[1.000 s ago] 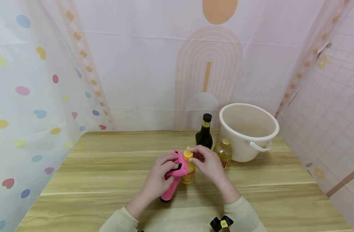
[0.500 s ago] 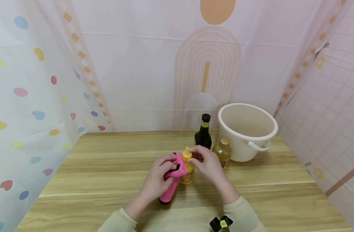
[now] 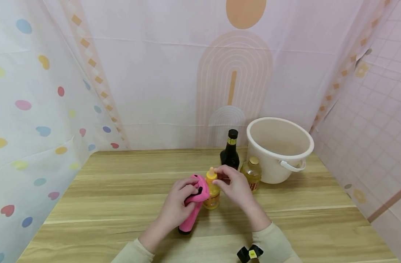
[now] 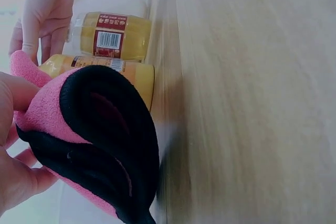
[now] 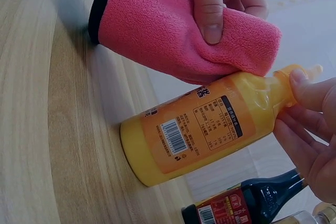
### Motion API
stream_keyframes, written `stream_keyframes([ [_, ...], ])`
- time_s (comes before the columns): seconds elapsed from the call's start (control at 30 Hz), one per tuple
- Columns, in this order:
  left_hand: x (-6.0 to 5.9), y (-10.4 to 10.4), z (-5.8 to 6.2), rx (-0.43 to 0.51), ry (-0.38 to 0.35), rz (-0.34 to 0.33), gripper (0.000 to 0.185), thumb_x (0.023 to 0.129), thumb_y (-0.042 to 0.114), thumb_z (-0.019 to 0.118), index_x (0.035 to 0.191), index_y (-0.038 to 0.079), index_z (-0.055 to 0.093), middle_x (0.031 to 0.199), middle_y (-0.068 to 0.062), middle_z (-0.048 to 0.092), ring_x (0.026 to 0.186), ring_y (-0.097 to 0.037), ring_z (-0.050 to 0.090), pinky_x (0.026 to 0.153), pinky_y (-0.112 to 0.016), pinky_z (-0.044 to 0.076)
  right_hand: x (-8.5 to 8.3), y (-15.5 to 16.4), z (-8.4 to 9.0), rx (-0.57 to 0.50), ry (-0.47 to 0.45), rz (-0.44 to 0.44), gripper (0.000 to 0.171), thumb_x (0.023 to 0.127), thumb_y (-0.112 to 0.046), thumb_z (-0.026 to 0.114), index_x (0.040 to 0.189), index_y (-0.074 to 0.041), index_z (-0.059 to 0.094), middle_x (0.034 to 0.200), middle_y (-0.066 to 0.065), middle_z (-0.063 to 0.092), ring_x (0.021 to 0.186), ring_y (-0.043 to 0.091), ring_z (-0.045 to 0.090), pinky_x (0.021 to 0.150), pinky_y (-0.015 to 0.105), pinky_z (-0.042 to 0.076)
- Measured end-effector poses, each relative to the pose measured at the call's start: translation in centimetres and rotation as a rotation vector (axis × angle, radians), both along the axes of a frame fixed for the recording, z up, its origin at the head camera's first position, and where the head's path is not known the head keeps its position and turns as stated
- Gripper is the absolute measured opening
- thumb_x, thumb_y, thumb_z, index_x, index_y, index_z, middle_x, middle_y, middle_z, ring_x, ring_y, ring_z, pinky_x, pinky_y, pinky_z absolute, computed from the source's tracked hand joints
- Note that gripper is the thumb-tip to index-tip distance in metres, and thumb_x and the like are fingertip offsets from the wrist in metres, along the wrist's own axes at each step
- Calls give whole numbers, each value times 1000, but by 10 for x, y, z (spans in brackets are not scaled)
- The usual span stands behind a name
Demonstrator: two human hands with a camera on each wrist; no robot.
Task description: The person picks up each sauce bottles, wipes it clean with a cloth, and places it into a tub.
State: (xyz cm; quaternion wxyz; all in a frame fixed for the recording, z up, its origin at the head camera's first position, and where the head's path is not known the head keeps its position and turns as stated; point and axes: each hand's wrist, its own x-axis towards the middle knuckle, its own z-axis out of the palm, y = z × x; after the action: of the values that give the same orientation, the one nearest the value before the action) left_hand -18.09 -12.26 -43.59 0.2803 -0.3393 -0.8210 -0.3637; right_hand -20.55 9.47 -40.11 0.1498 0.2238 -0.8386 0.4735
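While both forearms come in from the near edge w/ beige sleeves, the left hand (image 3: pixel 174 206) sits approx. mid-surface, fingers curled round a pink cloth (image 3: pixel 194 202) w/ a black edge. Its grip is closed on the cloth: thumb pressed on top, other fingers wrapped beneath, per the right wrist view. The cloth's lower end touches the wooden surface (image 3: pixel 105 204), and its upper end is pressed vs. the shoulder of a yellow squeeze bottle (image 3: pixel 213 193).

That bottle stands on the surface just right of the cloth, tilted a bit per the right wrist view, label w/ barcode facing that camera. The right hand (image 3: pixel 236 188) reaches from the right, wrist angled inward, fingertips pinching the bottle's yellow nozzle cap (image 3: pixel 211 174); its grip is closed on the cap, remaining fingers loosely bent behind it. A black strap w/ a yellow tag (image 3: pixel 251 252) shows at the right sleeve.

Just beyond the right hand stands a squat bottle of amber liquid (image 3: pixel 251 175) w/ a gold cap. Left of it and slightly farther, a dark sauce bottle (image 3: pixel 230 155) w/ a black cap stands upright. Farthest back, at right, a cream plastic bucket (image 3: pixel 279 153) sits on the surface, handle down at the front. Patterned curtains (image 3: pixel 39 109) hang round the surface.
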Motion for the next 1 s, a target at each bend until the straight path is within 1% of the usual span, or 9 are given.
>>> stream_keyframes([
  [0.17, 3, -1, 0, -12, -8, 22, 34, 63, -15, 75, 84, 10, 64, 117, -11, 64, 113, -32, 57, 91, -49, 49, 0, 0, -1, -2, -1, 3, 23, 83, -6, 78, 104, -8, 68, 99, 3, 67, 89, 16, 67, 78, 26, 55],
  [0.47, 8, -1, 1, -39, -58, 69, 34, 63, -14, 78, 85, 11, 67, 117, -11, 66, 113, -32, 57, 92, -48, 49, -1, -1, -2, -10, -2, -5, 24, 82, -5, 78, 103, -8, 68, 100, 3, 67, 89, 16, 67, 78, 26, 56],
  [0.63, 10, 0, 1, -54, -57, 88, 33, 63, -15, 78, 82, 10, 68, 113, -12, 67, 110, -34, 58, 90, -48, 49, -1, -1, -2, -12, -1, -8, 24, 82, -5, 78, 103, -8, 68, 101, 4, 68, 89, 17, 68, 78, 26, 56],
  [0.73, 11, 1, 0, -62, -78, 99, 33, 62, -16, 78, 80, 10, 68, 113, -12, 68, 108, -33, 59, 89, -48, 50, -1, -1, -1, -8, -9, -9, 24, 82, -5, 78, 103, -8, 68, 102, 4, 68, 90, 17, 67, 78, 26, 56],
  [0.87, 11, 1, -3, -70, -132, 107, 32, 64, -15, 78, 81, 11, 70, 115, -10, 69, 109, -31, 60, 90, -47, 51, 0, -1, 0, -5, -15, -16, 24, 83, -5, 78, 104, -9, 68, 101, 3, 67, 91, 16, 67, 78, 27, 56],
  [1.0, 9, 1, -7, -76, -156, 104, 30, 64, -14, 79, 81, 10, 73, 116, -10, 69, 109, -30, 60, 92, -45, 51, 1, 0, 1, -4, -3, -15, 24, 82, -4, 78, 103, -8, 68, 100, 3, 67, 90, 18, 67, 77, 28, 56],
])
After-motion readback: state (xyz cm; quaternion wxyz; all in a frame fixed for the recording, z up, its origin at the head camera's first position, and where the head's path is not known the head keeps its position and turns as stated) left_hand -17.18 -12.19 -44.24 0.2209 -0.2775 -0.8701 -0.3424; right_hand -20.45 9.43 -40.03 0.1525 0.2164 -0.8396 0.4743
